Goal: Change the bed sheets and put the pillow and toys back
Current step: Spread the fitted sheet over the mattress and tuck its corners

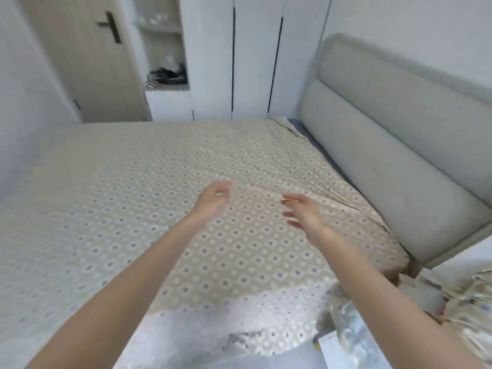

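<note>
- Beige patterned bed sheet with small blue-and-white dots [127, 198] lies spread over the mattress, and its near edge hangs over the side.
- Its long axis appears to run from the grey padded headboard [399, 155] on the right toward the foot on the left.
- Creases gather along the headboard edge, which is probably why both hands are there, to smooth them.
- The left hand [214, 198] and right hand [303, 213] hover with fingers loosely spread, holding nothing.

- Your left hand [214, 199]: bare, with a pale nail showing on one fingertip.
- Your left forearm [127, 283]: bare along all its visible length, slender at the wrist.
- Your right hand [304, 213]: bare, its fingers softened by blur.
- Your right forearm [372, 286]: likewise bare throughout.
</note>
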### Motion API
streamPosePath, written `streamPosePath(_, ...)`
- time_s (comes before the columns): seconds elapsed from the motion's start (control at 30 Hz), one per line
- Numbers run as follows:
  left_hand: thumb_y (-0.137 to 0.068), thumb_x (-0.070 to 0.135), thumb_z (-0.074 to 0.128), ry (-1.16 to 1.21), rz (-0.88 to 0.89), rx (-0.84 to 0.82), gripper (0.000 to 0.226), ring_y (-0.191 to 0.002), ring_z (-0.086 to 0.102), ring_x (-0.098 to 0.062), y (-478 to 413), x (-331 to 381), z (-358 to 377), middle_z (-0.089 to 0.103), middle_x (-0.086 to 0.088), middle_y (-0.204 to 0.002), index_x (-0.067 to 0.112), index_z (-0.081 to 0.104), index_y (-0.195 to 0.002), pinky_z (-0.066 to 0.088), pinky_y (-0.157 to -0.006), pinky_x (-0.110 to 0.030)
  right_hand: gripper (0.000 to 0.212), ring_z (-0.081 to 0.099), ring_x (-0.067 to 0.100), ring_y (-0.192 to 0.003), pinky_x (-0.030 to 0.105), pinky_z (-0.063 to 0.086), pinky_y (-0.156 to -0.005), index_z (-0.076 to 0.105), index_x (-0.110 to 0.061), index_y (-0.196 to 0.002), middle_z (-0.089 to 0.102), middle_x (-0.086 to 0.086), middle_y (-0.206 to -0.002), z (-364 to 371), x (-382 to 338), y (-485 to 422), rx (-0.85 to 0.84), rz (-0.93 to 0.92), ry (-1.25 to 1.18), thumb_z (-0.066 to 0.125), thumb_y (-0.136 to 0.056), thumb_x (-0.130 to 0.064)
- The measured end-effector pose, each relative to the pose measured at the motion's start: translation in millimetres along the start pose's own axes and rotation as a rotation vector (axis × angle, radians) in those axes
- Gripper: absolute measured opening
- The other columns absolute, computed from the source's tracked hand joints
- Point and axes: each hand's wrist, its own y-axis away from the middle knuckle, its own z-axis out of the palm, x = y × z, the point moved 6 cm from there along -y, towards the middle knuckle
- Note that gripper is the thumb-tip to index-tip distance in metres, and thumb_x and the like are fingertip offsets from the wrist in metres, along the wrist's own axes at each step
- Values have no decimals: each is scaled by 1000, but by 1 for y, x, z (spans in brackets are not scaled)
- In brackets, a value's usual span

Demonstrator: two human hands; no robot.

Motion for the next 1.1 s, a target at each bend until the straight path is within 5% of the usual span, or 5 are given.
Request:
streamPosePath(0.37, -98, 16, 43, 22, -110, 310, 33, -93, 60, -12, 119, -151, -322, 56, -1, -128, 22, 53, -129, 43, -81, -27, 22, 60, 11, -83, 25, 47, -67, 57, -21, -112, 61, 0, -116, 326, -37, 96, -313, -94, 84, 48, -94, -12)
streamPosePath(0.83, -96, 17, 44, 87, -307, 590, 23, -76, 61, -4, 237, -310, -623, 60, 8, -104, 31, 56, -110, 44, -62, -18, 22, 59, 15, -86, 28, 48, -73, 58, -19, -114, 61, 2, -119, 676, -62, 193, -598, -115, 199, 49, -94, -12)
streamPosePath(1.1, -98, 13, 43, 115, -344, 662, 27, -68, 60, 0, 225, -378, -774, 59, 4, -111, 22, 57, -119, 42, -56, -16, 23, 60, 14, -85, 27, 49, -72, 58, -19, -115, 61, 1, -119, 862, -80, 191, -679, -107, 224, 49, -95, -13)
